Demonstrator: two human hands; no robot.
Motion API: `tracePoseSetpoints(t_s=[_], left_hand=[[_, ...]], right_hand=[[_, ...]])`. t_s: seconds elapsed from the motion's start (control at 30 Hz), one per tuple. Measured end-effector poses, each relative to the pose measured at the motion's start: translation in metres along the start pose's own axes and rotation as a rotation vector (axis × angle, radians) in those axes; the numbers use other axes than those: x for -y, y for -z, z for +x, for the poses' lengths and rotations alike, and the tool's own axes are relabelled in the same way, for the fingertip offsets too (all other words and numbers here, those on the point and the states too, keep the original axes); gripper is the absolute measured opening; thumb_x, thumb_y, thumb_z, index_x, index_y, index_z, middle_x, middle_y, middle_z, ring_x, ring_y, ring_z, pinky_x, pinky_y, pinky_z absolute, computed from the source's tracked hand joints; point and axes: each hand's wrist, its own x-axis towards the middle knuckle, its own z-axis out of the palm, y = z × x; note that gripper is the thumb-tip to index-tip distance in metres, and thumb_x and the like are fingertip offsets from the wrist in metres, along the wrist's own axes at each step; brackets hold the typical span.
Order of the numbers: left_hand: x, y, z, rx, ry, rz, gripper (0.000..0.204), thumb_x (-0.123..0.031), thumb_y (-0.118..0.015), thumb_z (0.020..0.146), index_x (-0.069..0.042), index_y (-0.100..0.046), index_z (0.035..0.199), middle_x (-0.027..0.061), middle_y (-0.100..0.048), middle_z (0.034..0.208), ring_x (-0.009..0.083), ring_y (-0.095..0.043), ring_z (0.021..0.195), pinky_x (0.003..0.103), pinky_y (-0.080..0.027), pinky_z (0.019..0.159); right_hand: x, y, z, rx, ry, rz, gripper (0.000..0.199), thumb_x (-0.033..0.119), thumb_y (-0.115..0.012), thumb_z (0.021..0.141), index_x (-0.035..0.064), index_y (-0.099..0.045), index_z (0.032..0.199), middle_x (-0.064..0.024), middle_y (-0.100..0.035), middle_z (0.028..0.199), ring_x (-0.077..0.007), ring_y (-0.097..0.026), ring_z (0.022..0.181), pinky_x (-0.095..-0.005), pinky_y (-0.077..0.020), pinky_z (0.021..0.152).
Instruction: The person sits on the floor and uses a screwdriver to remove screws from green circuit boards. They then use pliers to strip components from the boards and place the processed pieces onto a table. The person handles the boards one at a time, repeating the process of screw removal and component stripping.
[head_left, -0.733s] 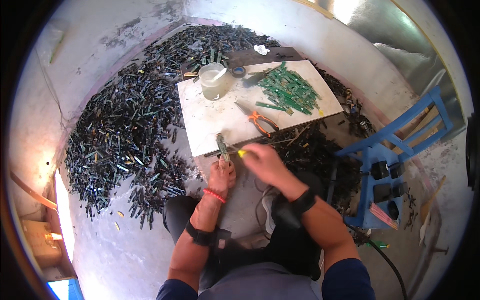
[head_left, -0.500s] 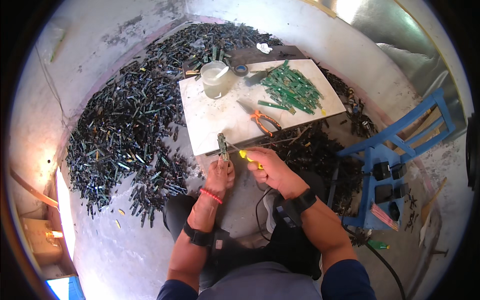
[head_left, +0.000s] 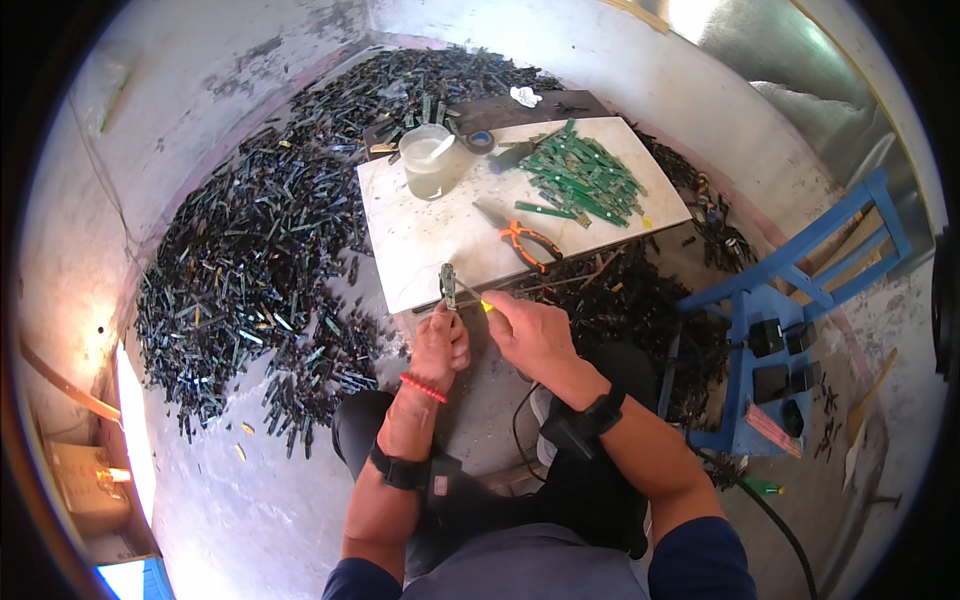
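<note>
Just over the near edge of the white tabletop [head_left: 400, 270], my left hand [head_left: 438, 345] is closed around the lower end of a narrow circuit-board strip [head_left: 448, 284] and holds it upright. My right hand [head_left: 532, 335] grips a yellow-handled screwdriver [head_left: 487, 306]; its thin shaft points left to the strip. Most of the handle is hidden under the fingers. Whether the tip touches the strip is too small to tell. Beyond my right hand, orange-handled pliers [head_left: 530, 245] lie on the tabletop.
Green circuit strips [head_left: 590, 175] form a heap at the tabletop's right. A plastic tub [head_left: 428, 178] and a tape roll [head_left: 480, 141] stand farther back. Dark strips [head_left: 250, 230] cover the floor on the left. A blue chair [head_left: 740, 390] with black devices is at the right.
My right hand has turned over, its back now facing up and covering more of the yellow handle. The circuit-board strip has shifted slightly right with my left hand.
</note>
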Motion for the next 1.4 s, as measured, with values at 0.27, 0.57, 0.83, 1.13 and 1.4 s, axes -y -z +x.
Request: tracePoseSetpoints(t_s=[0.27,0.57,0.83,1.13,1.4], left_hand=[[-0.008,-0.003,-0.006,0.039,0.116,-0.088,0.043,-0.039,-0.036,0.095,-0.014,-0.035,0.06,-0.0013,-0.029,0.046,0.0101,-0.021,0.035,0.024,-0.019,0.035],[-0.009,0.0,-0.005,0.107,0.145,-0.172,0.043,-0.039,-0.034,0.096,-0.015,-0.035,0.06,-0.0024,-0.03,0.046,0.0102,-0.022,0.035,0.025,-0.021,0.036],[-0.006,-0.002,-0.004,0.071,0.17,-0.098,0.044,-0.042,-0.036,0.095,-0.015,-0.035,0.06,-0.0015,-0.029,0.046,0.0103,-0.021,0.034,0.025,-0.019,0.034],[-0.006,-0.001,-0.006,0.093,0.158,-0.072,0.045,-0.043,-0.036,0.095,-0.014,-0.035,0.06,-0.0014,-0.028,0.046,0.0102,-0.021,0.035,0.024,-0.019,0.034],[-0.004,-0.006,-0.005,0.01,0.159,0.038,0.046,-0.045,-0.04,0.093,-0.013,-0.035,0.06,-0.0007,-0.03,0.047,0.009,-0.023,0.036,0.023,-0.019,0.034]], right_hand=[[0.0,0.024,0.003,0.454,-0.953,1.205,0.024,0.023,-0.05,0.089,0.0087,-0.054,0.107,-0.0011,-0.048,0.061,-0.0044,-0.032,0.039,-0.0208,-0.0228,0.035],[0.011,0.024,-0.003,0.318,-0.893,1.125,0.025,0.026,-0.052,0.089,0.0093,-0.055,0.107,0.0,-0.047,0.06,-0.0033,-0.031,0.039,-0.0188,-0.021,0.036],[0.014,0.024,0.001,0.33,-0.862,1.092,0.027,0.026,-0.051,0.089,0.0074,-0.053,0.108,0.0004,-0.046,0.063,-0.0026,-0.031,0.041,-0.0179,-0.0211,0.037],[0.01,0.022,-0.004,0.35,-0.922,1.227,0.026,0.025,-0.053,0.088,0.0078,-0.051,0.108,-0.0014,-0.048,0.065,-0.0032,-0.033,0.04,-0.0187,-0.0217,0.036],[0.017,0.026,-0.009,0.323,-0.878,1.166,0.025,0.025,-0.051,0.09,0.0082,-0.051,0.108,0.0001,-0.047,0.064,-0.0028,-0.031,0.04,-0.0187,-0.0218,0.036]])
